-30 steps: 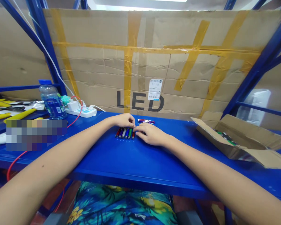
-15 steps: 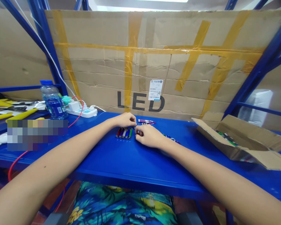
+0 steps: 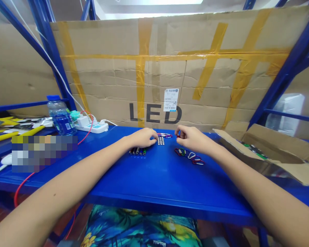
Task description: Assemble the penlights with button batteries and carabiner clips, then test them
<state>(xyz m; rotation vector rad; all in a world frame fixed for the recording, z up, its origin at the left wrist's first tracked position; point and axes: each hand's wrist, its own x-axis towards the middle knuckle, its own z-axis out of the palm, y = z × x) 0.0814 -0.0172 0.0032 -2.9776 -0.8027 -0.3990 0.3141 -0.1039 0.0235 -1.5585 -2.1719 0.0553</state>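
My left hand (image 3: 144, 138) lies over the upper ends of several coloured metal tubes (image 3: 137, 152) set in a row. Its thumb and forefinger are bent together at the left edge of a block of small round silver pieces, like button cells (image 3: 161, 141); anything between them is hidden. To the right, my right hand (image 3: 192, 138) is closed in a pinch on a small dark-red piece (image 3: 178, 136), mostly covered by the fingers. Several coloured carabiners (image 3: 191, 155) lie below that hand. Behind the silver pieces are slim red and purple metal pieces (image 3: 164, 135) with a clip end.
An open cardboard box (image 3: 237, 154) with small parts stands at the right. On the left are a blue-capped bottle (image 3: 61, 116), a white power strip (image 3: 95, 128), a red cable (image 3: 19, 187) and yellow-handled items (image 3: 28, 133). A large cardboard sheet (image 3: 113, 82) closes off the back.
My right hand has moved right, away from the tubes, uncovering the silver pieces and carabiners. My left hand has shifted slightly right and down, toward the silver pieces. The view has tilted slightly.
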